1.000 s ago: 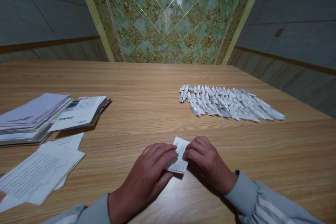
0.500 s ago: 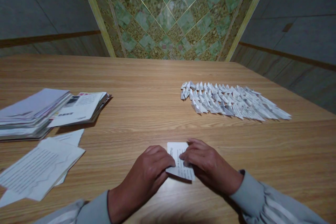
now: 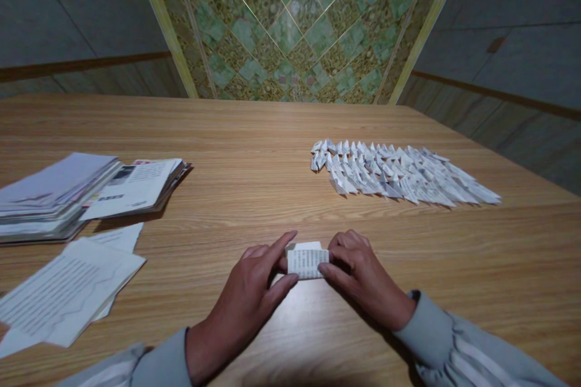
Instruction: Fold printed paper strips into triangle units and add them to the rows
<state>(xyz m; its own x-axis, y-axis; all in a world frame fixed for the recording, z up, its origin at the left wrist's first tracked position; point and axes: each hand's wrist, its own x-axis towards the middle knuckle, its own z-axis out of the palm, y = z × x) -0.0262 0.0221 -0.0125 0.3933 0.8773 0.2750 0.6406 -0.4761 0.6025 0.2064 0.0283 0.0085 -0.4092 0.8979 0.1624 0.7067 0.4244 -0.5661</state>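
Observation:
A small folded piece of printed paper (image 3: 307, 263) is held low over the wooden table in front of me, its lower part bent up so a printed flap faces me. My left hand (image 3: 256, 281) grips its left edge, thumb at the lower corner and index finger stretched along the upper left. On the right edge, my right hand (image 3: 356, 269) pinches the paper, thumb on the front and curled fingers behind. Farther off to the right, several folded paper boats (image 3: 372, 169) stand packed in rows.
At the left lie a thick stack of papers (image 3: 54, 187) and a printed booklet pile (image 3: 136, 187) leaning against it. Nearer me are loose torn sheets (image 3: 77, 284) with printed lines. The wooden table (image 3: 236, 151) reaches back to a tiled wall (image 3: 290, 30).
The paper's lower part has been folded up, so it now looks shorter. My left index finger has lifted and straightened, and my right thumb has moved to the paper's front right edge.

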